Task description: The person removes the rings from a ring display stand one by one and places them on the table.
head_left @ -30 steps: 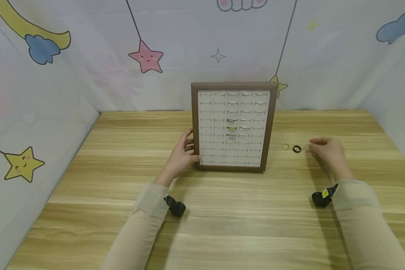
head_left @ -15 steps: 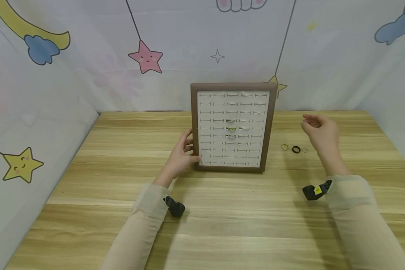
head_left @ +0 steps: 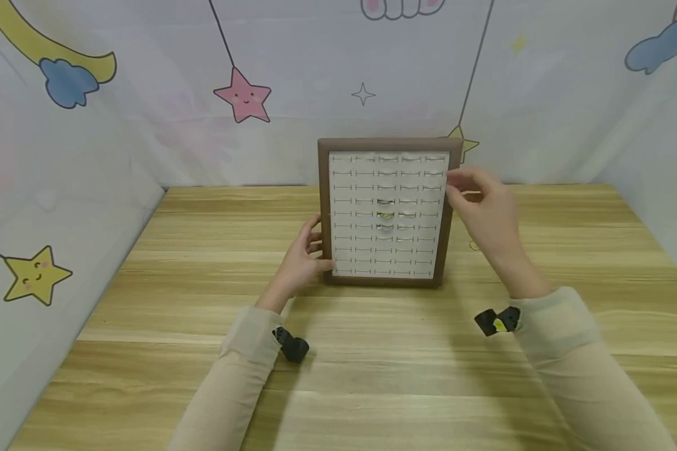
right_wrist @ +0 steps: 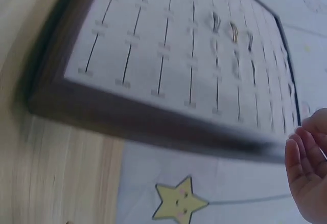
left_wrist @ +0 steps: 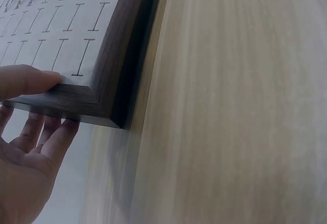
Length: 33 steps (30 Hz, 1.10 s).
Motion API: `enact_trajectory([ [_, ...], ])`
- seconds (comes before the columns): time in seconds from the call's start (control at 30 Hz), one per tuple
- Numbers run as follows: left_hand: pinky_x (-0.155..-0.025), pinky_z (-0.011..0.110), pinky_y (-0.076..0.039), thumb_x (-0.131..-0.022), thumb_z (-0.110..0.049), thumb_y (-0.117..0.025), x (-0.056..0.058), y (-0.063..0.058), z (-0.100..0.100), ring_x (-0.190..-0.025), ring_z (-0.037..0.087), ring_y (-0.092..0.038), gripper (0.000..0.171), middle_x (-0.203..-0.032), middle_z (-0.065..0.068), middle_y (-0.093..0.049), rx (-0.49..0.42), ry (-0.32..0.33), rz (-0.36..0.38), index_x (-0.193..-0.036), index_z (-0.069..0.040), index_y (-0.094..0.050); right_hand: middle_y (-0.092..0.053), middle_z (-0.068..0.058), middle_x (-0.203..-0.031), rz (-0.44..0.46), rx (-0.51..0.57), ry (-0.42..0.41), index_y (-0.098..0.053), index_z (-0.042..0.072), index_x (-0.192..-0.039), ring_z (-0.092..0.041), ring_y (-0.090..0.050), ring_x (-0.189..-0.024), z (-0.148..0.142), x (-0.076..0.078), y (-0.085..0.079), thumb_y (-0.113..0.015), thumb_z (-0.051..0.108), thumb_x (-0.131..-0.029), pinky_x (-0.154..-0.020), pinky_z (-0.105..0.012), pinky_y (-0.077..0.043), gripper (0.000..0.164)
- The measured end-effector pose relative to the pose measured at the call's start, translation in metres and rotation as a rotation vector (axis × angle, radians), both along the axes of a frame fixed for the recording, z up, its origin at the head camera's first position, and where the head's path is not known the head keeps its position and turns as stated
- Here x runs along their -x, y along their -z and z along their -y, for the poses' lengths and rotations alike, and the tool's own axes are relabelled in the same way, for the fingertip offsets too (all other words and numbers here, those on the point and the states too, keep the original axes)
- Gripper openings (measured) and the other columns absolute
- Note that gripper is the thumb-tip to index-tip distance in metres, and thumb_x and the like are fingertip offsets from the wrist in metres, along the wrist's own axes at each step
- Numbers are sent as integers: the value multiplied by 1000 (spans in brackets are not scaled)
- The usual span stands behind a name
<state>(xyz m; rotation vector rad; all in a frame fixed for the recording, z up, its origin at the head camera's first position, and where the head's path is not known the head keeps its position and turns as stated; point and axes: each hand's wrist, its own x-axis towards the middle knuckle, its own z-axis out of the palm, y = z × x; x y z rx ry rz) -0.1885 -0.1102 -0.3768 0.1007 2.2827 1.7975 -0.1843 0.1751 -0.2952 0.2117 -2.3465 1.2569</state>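
A ring display board [head_left: 350,250], white with rows of slits in a brown frame, stands upright on the table. Three rings sit in its middle column: a gold ring [head_left: 385,215] between two silvery ones. My left hand [head_left: 301,263] holds the frame's lower left side, thumb in front and fingers behind. At the upper right edge of the board is my right hand [head_left: 488,210], its thumb and fingertips drawn together in a pinch on what seems a small thin ring, mostly hidden by the fingers. The right wrist view shows that hand [right_wrist: 309,168] close to the frame.
A loose gold ring [head_left: 474,245] lies on the wooden table [head_left: 372,376], right of the board. My right hand and forearm cover the spot beside it. A white cloth backdrop [head_left: 293,50] with printed stars hangs close behind the board.
My right hand has risen from the loose rings on the table and moved left to the board's edge, now covering the black ring and a thin pale one. The left hand stays put.
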Motion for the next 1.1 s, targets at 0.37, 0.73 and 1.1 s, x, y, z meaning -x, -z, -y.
enact_trajectory([
  [0.37, -110, 50, -38, -78, 11, -63, -1, -1, 0, -134, 37, -39, 95, -146, 18, -39, 4, 4, -1, -153, -21, -15, -67, -18, -108, 19, -216, -207, -65, -3, -110, -28, -63, -93, 45, 2, 11, -59, -2, -89, -84, -38, -55, 23],
  [0.73, -110, 49, -39, -77, 13, -63, 0, -1, 0, -134, 37, -40, 96, -146, 18, -38, -10, -2, 4, -153, -21, -15, -66, -14, -109, 13, -306, -203, -66, -1, -109, -26, -61, -99, 62, 5, 14, -61, 1, -88, -89, -35, -53, 22],
  [1.1, -109, 50, -39, -78, 11, -63, 0, 0, 0, -134, 37, -39, 96, -147, 18, -38, -4, 0, 5, -153, -22, -15, -67, -11, -100, -134, -417, -127, -70, 2, -100, -26, -63, -94, 71, 6, 19, -63, 4, -89, -83, -35, -55, 13],
])
